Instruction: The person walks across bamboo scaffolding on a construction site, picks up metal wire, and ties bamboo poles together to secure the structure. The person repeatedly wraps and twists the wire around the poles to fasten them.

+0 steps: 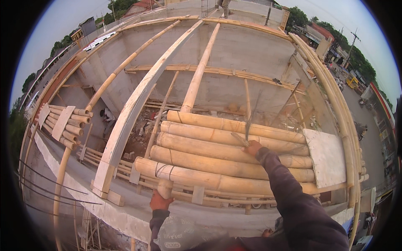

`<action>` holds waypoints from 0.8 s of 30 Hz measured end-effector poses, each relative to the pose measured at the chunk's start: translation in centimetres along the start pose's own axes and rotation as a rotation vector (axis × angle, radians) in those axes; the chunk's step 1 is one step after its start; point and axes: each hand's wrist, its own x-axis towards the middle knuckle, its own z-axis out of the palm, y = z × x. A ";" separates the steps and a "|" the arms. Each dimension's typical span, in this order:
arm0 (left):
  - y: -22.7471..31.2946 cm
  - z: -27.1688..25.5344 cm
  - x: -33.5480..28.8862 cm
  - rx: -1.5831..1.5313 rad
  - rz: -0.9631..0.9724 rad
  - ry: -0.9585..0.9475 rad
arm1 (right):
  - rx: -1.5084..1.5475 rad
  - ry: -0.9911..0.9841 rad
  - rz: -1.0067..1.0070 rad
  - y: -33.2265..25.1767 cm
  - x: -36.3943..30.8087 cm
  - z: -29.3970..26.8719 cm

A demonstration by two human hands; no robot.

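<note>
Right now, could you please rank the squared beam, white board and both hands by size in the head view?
1. Squared beam
2. White board
3. Left hand and right hand: too alike to rank

An outdoor building site is showing here, at a raised level beside a road (370, 125). Bare grey walls (247, 50) are standing open to the sky (347, 16), and thick bamboo poles (205, 144) are lying in a row, with a long timber beam (136, 98) stretching across nearby. Rubble (136, 127) is lying scattered well below, where another person (109, 120) is stooping. At the right, a yellow vehicle (352, 81) is showing along the road.
</note>
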 end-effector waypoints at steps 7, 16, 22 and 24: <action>0.8 -0.6 -0.3 0.011 -0.042 -0.037 | -0.059 -0.024 0.044 -0.7 -0.8 -0.6; 0.7 -0.5 -0.4 0.007 -0.033 -0.013 | -0.106 -0.045 0.076 -2.6 -1.7 -1.3; 0.5 -0.5 0.0 0.032 -0.006 0.012 | -0.092 -0.003 0.058 -2.0 -1.7 -0.9; 0.7 -0.7 0.1 0.047 0.003 0.008 | -0.091 -0.005 0.058 -1.7 -1.3 -0.8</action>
